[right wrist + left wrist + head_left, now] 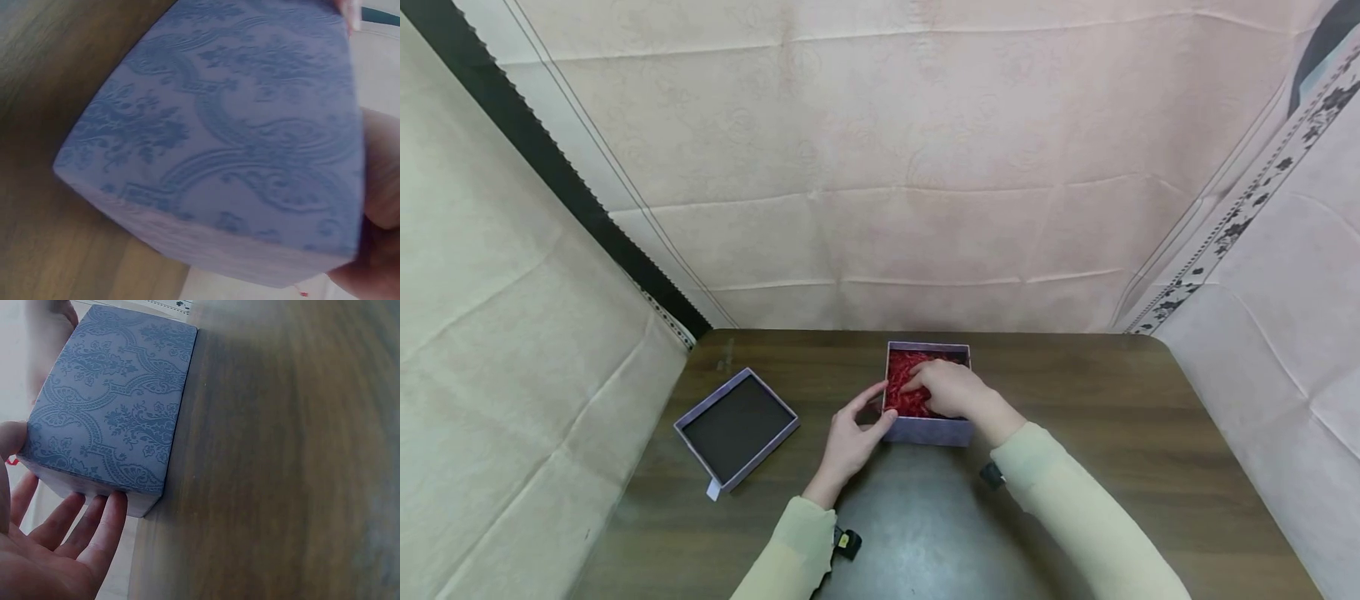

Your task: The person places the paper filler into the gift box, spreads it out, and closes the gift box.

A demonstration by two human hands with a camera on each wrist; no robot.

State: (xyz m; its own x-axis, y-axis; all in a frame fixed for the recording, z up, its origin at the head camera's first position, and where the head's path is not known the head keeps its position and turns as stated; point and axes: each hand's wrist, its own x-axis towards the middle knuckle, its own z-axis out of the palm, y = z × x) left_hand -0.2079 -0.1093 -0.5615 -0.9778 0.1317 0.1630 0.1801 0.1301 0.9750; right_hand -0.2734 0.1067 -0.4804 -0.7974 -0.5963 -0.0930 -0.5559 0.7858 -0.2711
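Note:
A purple-blue box [929, 431] with an embossed floral pattern stands uncovered near the table's far edge. Red shredded paper [898, 367] fills most of it, with a dark patch at the far right. My left hand [848, 442] touches the box's left side with its fingertips, its thumb at the near left corner. In the left wrist view those fingers lie fairly straight along the side panel. My right hand [953, 390] reaches over the right wall, its fingers spread on the red paper. The box [237, 125] hides those fingertips in the right wrist view.
Left of the box, a matching lid [737, 429] lies with its black inside up, a white tab [713, 489] at its near corner. Brown wood-look table [1097, 433] surrounds both. Pale cloth [925, 208] hangs behind and at both sides.

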